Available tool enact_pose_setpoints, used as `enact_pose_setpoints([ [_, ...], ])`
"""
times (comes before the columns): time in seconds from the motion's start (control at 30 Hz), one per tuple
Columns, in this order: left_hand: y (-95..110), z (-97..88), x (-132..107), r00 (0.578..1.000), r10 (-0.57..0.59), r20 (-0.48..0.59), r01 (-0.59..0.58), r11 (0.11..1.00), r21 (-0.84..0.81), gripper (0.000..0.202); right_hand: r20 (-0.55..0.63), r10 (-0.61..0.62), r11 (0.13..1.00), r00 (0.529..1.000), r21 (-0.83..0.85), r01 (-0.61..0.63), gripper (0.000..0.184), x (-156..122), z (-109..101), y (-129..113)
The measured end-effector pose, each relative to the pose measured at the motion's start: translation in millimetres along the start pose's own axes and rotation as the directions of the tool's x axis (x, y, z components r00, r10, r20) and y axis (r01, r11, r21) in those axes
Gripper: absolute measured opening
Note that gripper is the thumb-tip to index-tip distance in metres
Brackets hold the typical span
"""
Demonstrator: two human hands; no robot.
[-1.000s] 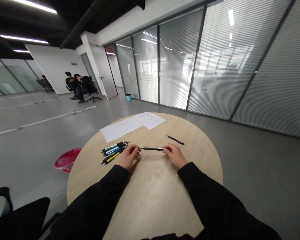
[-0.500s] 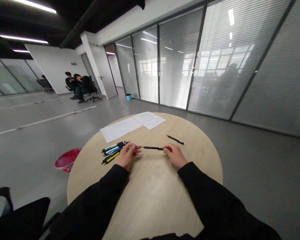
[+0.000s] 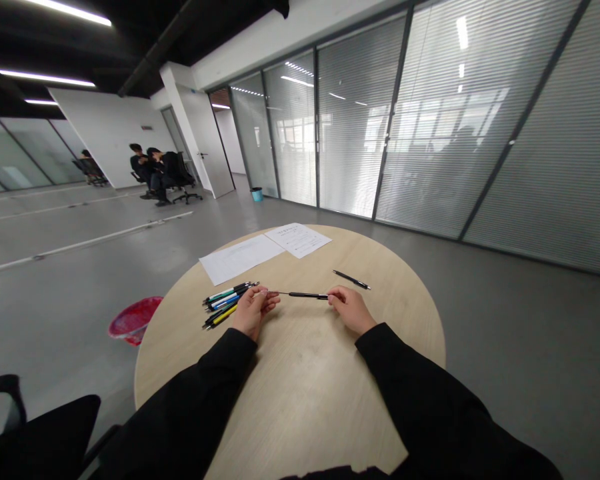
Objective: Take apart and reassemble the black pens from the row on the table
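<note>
My right hand (image 3: 351, 308) pinches the right end of a slim black pen (image 3: 307, 295), held level above the table. From the pen's left end a thin dark rod (image 3: 283, 293) runs to the fingertips of my left hand (image 3: 256, 310); whether it is a refill or a lead I cannot make out. My left thumb and forefinger close on that rod. Just left of my left hand lies a bunch of several pens (image 3: 225, 305) with black, white, green, blue and yellow barrels, partly hidden behind the hand. Another black pen (image 3: 351, 279) lies beyond my right hand.
Two printed sheets (image 3: 243, 259) lie at the far side of the round wooden table (image 3: 300, 400). A red bin (image 3: 135, 320) stands on the floor at the left, near a black chair (image 3: 45, 433). Two seated people (image 3: 155, 170) are far back.
My hands have drawn slightly apart, the left one a little leftward and the right one a touch rightward with the pen. A bit more of the thin rod shows between them.
</note>
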State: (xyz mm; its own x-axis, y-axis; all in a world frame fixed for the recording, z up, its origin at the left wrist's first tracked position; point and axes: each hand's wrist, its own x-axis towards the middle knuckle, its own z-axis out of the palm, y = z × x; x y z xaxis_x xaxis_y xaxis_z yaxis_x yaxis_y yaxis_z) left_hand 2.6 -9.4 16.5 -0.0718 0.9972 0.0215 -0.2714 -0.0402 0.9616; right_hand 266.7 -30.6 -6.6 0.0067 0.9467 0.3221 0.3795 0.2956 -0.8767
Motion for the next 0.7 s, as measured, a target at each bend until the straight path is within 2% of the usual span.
enact_pose_setpoints([
  [0.23, -1, -2.0, 4, 0.994, 0.008, -0.107, -0.01, 1.0, -0.021, 0.02, -0.02, 0.007, 1.0, 1.0, 0.013, -0.007, 0.018, 3, -6, 5],
  [0.4, -2, -5.7, 8, 0.987, 0.039, -0.158, -0.038, 0.999, 0.012, 0.017, -0.1, 0.024, 0.999, 0.995, -0.027, -0.027, 0.018, 7, -15, 13],
  [0.53, -3, -7.2, 9, 0.985, 0.054, -0.161, -0.048, 0.998, 0.043, 0.019, -0.185, 0.038, 0.996, 0.982, -0.068, -0.051, 0.019, 9, -19, 17],
  [0.7, -4, -4.6, 6, 0.994, 0.054, -0.095, -0.046, 0.995, 0.084, 0.025, -0.197, 0.029, 0.983, 0.98, -0.174, -0.064, 0.023, 6, -12, 14],
])
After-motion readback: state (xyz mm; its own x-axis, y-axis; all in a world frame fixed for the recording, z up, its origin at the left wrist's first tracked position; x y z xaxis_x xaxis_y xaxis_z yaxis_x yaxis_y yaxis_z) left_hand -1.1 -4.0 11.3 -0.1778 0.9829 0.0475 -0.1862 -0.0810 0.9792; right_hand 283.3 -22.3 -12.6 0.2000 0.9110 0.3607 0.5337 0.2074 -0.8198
